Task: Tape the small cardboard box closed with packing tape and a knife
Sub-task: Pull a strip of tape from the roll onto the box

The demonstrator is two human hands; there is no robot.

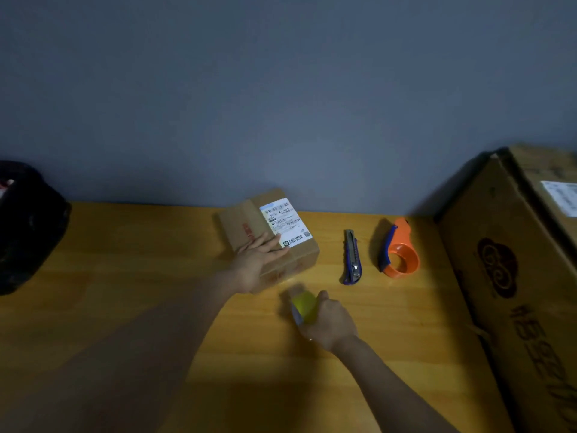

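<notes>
Nearest me is the right hand (pixel 329 323), low in the view and closed around the roll of packing tape (pixel 304 306); from there I read the scene left to right.

At the far left a dark bag (pixel 28 226) sits on the wooden table (pixel 125 307), well clear of the work. Next comes my left hand (pixel 257 264), forearm reaching in from the lower left, palm down and fingers spread flat on the near corner of the small cardboard box (pixel 268 232). That box sits by the wall at mid-table, a white shipping label (pixel 285 221) on its top. I judge it light and fairly stiff, liable to skid on the smooth wood, so pressing down on the lid beside the seam looks like the right hold.

The right hand's fingers wrap the roll's rim, thumb on top, wrist angled in from the lower right. The tape blurs a little, so I cannot tell whether a free end is lifted. The roll should be rigid, its film thin, sticky and prone to folding on itself.

Right of the box the utility knife (pixel 352 257) lies untouched, with an orange tape dispenser (pixel 398 251) beside it and a large carton (pixel 515 276) at the edge.
</notes>
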